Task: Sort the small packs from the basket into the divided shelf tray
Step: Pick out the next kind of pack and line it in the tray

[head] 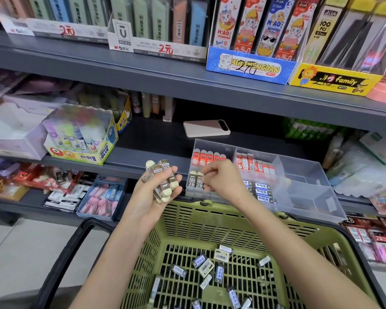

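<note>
- Holding a handful of small brown-sleeved eraser packs with cream ends (pixel 163 181), the person's left hand (pixel 153 197) is raised palm-up above the far rim of the basket, with its fingers and thumb wrapped round the bundle.
- The right hand (pixel 221 177) is at the front-left compartment of the clear plastic divided tray (pixel 310 175). Its fingers are curled and pinch the cream top of one of the standing packs marked 2B (pixel 194 181).
- The two hands are apart, the left one just beside the tray's left wall.
- The tray sits on the edge of a dark grey metal shelf (pixel 143 152).
- A back-left compartment holds a row of red packs with cartoon faces (pixel 207 156).
- The next compartment to the right holds red-and-white packs (pixel 256 167).
- In front of those lie blue-and-white packs (pixel 262 192), stacked flat.
- The olive-green slotted plastic basket (pixel 210 208) is below the hands, with its black handle (pixel 60 253) folded down to the left.
- Loose small packs (pixel 206 267) lie scattered across the basket floor.
- A pale pink phone (pixel 206 128) lies flat on the shelf behind the tray.
</note>
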Demonstrator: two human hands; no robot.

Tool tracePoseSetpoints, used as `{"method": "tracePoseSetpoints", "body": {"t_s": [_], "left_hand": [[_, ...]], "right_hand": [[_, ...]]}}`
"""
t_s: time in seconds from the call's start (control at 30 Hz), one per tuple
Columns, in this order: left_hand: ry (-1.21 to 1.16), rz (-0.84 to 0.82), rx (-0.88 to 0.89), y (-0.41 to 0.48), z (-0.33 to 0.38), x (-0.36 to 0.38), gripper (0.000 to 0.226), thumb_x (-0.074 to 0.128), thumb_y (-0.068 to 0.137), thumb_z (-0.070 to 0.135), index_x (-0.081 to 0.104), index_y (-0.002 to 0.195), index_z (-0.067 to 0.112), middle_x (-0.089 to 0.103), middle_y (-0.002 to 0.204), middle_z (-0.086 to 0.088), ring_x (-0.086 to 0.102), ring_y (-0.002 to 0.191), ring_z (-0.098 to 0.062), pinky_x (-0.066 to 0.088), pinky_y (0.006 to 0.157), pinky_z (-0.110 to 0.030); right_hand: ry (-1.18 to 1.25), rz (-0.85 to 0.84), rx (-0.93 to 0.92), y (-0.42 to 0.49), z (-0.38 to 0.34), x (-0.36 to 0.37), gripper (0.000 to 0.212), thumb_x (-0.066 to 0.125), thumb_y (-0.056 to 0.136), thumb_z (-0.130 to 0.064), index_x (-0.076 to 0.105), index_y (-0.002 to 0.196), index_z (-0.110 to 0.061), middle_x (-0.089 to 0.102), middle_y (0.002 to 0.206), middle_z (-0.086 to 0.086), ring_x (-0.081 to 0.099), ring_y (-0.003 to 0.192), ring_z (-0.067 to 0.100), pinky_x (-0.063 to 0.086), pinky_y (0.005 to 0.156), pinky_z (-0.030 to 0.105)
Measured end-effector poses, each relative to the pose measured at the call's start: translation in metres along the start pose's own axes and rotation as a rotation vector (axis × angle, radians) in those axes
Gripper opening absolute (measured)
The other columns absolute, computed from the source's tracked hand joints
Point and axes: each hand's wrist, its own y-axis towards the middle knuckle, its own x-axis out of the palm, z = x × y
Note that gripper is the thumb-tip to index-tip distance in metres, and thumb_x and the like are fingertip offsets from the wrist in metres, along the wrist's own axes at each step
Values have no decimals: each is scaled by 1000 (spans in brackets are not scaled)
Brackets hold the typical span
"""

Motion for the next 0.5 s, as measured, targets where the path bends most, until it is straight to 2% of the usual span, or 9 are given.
{"method": "tracePoseSetpoints", "body": {"t_s": [0.13,0.2,0.23,0.3,0.4,0.43,0.5], "left_hand": [[26,-21,1,-1,0,0,25,69,65,9,64,89,11,74,83,-8,71,69,-18,54,48,-26],[52,-46,-3,-1,0,-1,27,69,66,10,64,92,11,74,84,-8,71,68,-18,52,47,-25],[64,-63,-4,-1,0,-1,26,69,66,11,65,92,10,74,83,-8,70,67,-17,51,46,-24],[102,-117,-13,-1,0,-2,19,69,68,14,71,87,11,73,82,-7,69,65,-16,49,43,-23],[179,-235,-38,-2,-1,-3,11,74,70,19,78,80,18,72,78,-3,69,64,-14,47,42,-20],[183,-258,-47,-2,-2,-3,11,73,72,20,78,82,18,71,77,-3,68,64,-14,47,42,-19],[149,-257,-59,-1,-3,-3,14,66,77,19,73,85,11,71,76,-5,68,64,-16,48,43,-18]], "right_hand": [[-72,27,-52,-4,-3,-1,10,64,84,-3,65,91,-11,60,64,-1,63,62,16,53,75,34],[-134,129,-137,-9,-9,-4,10,65,85,-14,69,95,-12,57,67,-6,59,69,13,48,76,30],[-89,148,-182,-13,-15,-5,13,63,87,-21,70,96,-16,57,68,-9,55,69,8,46,74,29],[94,41,-229,-22,-28,-8,16,60,90,-30,70,99,-23,62,75,-9,53,71,4,45,75,27],[188,-199,-235,-31,-41,-10,18,61,89,-27,68,104,-19,70,91,7,58,79,15,48,80,29],[206,-225,-245,-33,-43,-10,15,62,89,-24,69,100,-17,69,93,11,59,78,15,49,80,30],[350,-226,-232,-34,-43,-11,7,62,89,-17,68,91,-15,69,88,6,61,76,9,52,73,28]]}}
